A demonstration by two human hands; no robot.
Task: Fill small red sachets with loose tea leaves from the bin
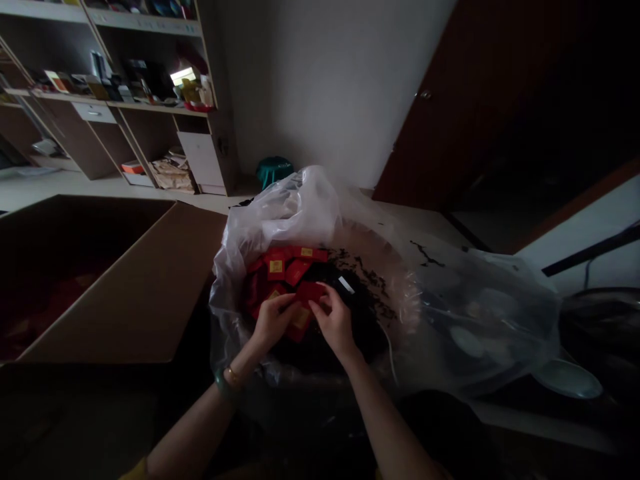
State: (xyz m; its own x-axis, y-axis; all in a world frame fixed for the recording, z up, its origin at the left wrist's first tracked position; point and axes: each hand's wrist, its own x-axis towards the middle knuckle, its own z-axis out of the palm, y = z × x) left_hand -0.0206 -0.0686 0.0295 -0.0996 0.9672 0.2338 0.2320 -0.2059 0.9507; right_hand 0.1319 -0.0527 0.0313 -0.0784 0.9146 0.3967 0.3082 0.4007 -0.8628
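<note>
A small red packet is pinched between my two hands, above a container lined with a clear plastic bag. My left hand grips its left side, fingers closed. On its right edge are the thumb and fingers of my right hand. Several red packets with yellow labels lie on the left half of the container. Dark loose leaves, looking like tea, fill the right half. On them rests a small white strip. Another red packet with a yellow label lies beneath my hands.
At left stands an open cardboard box with red things inside. A clear plastic sheet spreads to the right, near a pale oval dish. Behind are a shelf unit, a green bag and a brown door.
</note>
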